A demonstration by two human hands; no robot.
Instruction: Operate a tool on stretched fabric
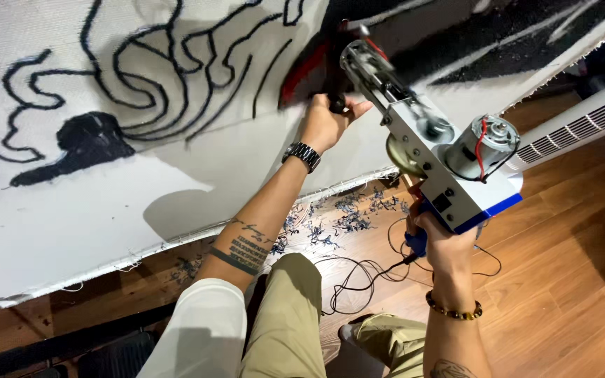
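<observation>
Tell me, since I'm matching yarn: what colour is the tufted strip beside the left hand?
Red, on the stretched white cloth by the left hand; head view.

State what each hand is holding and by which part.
Both hands hold the tufting gun. The right hand grips its blue rear handle below the body; the left hand grips the black front handle near the white cloth.

— Any packages, labels, signs or screens in view?

— None that I can make out. No box, no wrapper, no sign, no display anywhere in the head view.

— Nothing stuck on any surface either?

— No sticker or tag that I can tell apart at this sharpness.
</observation>
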